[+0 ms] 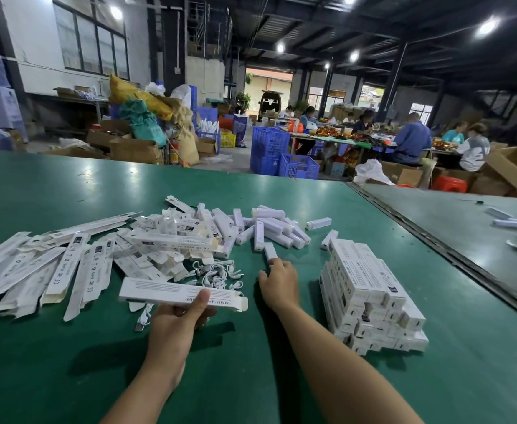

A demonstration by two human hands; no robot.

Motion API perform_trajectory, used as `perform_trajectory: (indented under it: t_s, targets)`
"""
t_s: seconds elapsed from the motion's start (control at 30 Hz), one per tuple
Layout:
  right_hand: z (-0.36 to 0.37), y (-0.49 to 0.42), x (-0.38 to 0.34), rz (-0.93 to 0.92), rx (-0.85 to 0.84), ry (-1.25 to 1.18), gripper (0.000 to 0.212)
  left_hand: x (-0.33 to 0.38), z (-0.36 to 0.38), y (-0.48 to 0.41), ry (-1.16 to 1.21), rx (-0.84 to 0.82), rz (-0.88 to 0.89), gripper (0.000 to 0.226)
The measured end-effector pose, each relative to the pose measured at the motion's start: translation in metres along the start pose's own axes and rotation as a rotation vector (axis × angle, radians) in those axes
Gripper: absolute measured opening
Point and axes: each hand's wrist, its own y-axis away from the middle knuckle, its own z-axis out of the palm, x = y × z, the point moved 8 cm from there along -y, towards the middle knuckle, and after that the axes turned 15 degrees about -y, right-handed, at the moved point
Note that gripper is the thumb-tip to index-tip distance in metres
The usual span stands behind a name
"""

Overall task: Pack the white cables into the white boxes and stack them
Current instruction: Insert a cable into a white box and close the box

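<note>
My left hand (177, 319) grips a long white box (171, 293) held level above the green table (251, 377), its open flap pointing right. A white cable (143, 319) dangles below that box onto the table. My right hand (278, 281) reaches forward, its fingertips on a small white block (270, 251) at the near edge of a heap of such blocks (269, 228). A tangle of white cables (217, 272) lies between my hands. Flat unfolded boxes (67, 264) spread to the left. A stack of packed white boxes (370, 298) stands at the right.
A seam (434, 243) divides this table from a second one at the right, which carries a few white items (514, 221). Beyond the far edge are blue crates (281, 154), cardboard boxes and people seated at another table (410, 139).
</note>
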Motion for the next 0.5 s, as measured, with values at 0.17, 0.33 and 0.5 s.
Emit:
perform_trajectory:
  t_s: [0.17, 0.33, 0.5]
  targets:
    - [-0.029, 0.028, 0.012, 0.044, 0.177, -0.176, 0.015, -0.003, -0.001, -0.002, -0.016, -0.01, -0.004, 0.036]
    - [-0.045, 0.071, 0.011, 0.138, 0.201, -0.328, 0.015, -0.008, -0.003, -0.004, 0.003, -0.001, -0.023, 0.035]
    - [-0.053, 0.124, 0.014, 0.22, 0.243, -0.639, 0.006, -0.007, -0.005, -0.003, 0.048, 0.012, -0.038, 0.043]
